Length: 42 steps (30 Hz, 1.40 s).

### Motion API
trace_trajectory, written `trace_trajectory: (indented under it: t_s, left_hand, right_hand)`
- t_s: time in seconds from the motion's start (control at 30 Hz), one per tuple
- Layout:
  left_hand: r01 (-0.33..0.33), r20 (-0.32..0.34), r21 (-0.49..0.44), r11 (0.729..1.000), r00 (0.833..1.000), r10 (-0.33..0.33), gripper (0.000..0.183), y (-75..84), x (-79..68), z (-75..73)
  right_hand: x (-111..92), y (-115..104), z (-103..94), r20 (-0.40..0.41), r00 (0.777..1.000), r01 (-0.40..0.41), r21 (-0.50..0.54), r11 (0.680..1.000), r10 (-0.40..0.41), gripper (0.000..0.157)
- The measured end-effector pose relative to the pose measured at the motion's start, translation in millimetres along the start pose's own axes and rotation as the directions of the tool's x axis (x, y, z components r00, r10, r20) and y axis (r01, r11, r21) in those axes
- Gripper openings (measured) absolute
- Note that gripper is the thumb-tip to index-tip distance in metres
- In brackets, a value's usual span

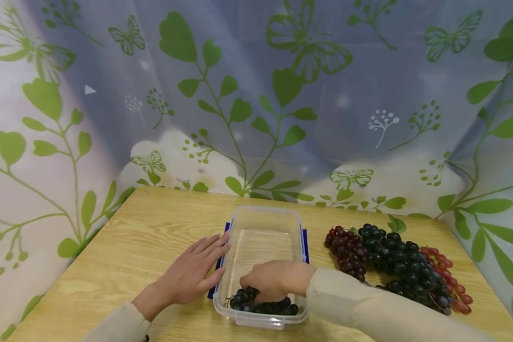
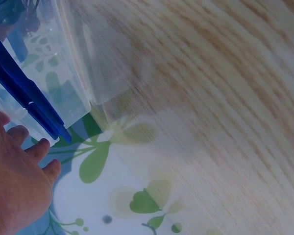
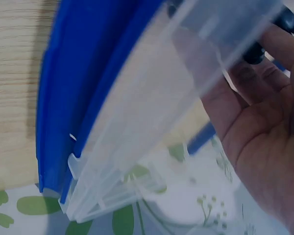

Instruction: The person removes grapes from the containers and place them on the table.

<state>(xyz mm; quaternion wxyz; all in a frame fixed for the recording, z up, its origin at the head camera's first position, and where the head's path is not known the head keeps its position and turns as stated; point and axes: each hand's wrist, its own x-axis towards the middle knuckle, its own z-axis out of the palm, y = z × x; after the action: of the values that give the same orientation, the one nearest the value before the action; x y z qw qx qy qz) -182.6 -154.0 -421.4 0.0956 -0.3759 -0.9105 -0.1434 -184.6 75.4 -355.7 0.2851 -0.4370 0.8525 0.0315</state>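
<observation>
A clear plastic box (image 1: 262, 247) with blue side clips stands on the table, its top uncovered. In its near end lies a bunch of black grapes (image 1: 278, 308). My right hand (image 1: 278, 280) reaches over the right wall and grips that bunch, knuckles up in the head view. In the right wrist view, black grapes (image 3: 255, 54) show at the bent fingers, partly behind the clear wall. With fingers extended, my left hand (image 1: 196, 270) rests along the box's left wall. The left wrist view has its fingertips close by a blue clip (image 2: 27, 93).
Right of the box lie dark red grapes (image 1: 346, 249), more black grapes (image 1: 397, 256) and a lighter red bunch (image 1: 453, 285), with a green leaf (image 1: 396, 223) behind them. A patterned cloth (image 1: 239, 142) hangs along the back of the wooden table (image 1: 154, 228).
</observation>
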Motion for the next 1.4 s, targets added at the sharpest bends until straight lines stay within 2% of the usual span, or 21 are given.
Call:
trace_trajectory:
  t_s: [0.13, 0.27, 0.4, 0.57, 0.83, 0.93, 1.07, 1.23, 1.4]
  left_hand:
    - [0.003, -0.009, 0.0, 1.0, 1.0, -0.003, 0.052, -1.0, -1.2, 2.5]
    - [-0.001, -0.012, 0.005, 1.0, 1.0, 0.001, 0.052, -1.9, -0.9, 3.3]
    - [0.008, 0.001, 0.006, 1.0, 1.0, -0.008, 0.053, -2.3, -1.4, 2.7]
    - [-0.016, -0.017, 0.018, 1.0, 1.0, 0.017, 0.051, -2.4, 0.9, 2.3]
    - [-0.013, -0.029, 0.018, 1.0, 0.999, 0.014, 0.052, -1.9, 0.2, 2.9]
    - [-0.016, -0.032, 0.021, 1.0, 0.999, 0.017, 0.052, -1.9, 0.2, 3.4]
    - [-0.02, -0.033, 0.027, 0.999, 0.999, 0.021, 0.052, -1.6, 0.1, 3.1]
    - [-0.024, -0.019, 0.033, 0.999, 1.0, 0.024, 0.052, -1.9, -0.1, 2.1]
    - [-0.033, -0.012, 0.065, 0.997, 0.999, 0.034, 0.052, -2.5, 0.9, 0.4]
  right_hand:
    - [-10.1, 5.6, -7.4, -0.071, 0.997, 0.041, 0.024, 0.999, -0.039, 0.027]
    - [-24.0, 13.2, -14.7, -0.137, 0.99, 0.057, 0.096, 0.994, -0.043, 0.028]
    - [-38.2, 20.7, -17.9, -0.187, 0.982, 0.044, 0.2, 0.979, -0.005, 0.032]
    - [-55.4, 32.8, -14.4, -0.244, 0.969, 0.033, 0.288, 0.957, 0.04, 0.037]
    - [-79.2, 43.1, -13.1, -0.363, 0.923, 0.034, 0.403, 0.914, 0.126, 0.037]
    - [-88.8, 44.6, -13.2, -0.423, 0.888, 0.015, 0.416, 0.909, 0.179, 0.04]
    - [-102.0, 47.1, -12.8, -0.521, 0.814, -0.007, 0.433, 0.901, 0.257, 0.042]
    - [-119.6, 53.0, -11.6, -0.573, 0.718, -0.054, 0.518, 0.853, 0.394, 0.049]
    - [-139.3, 62.8, -8.0, -0.604, 0.648, -0.031, 0.587, 0.809, 0.464, 0.054]
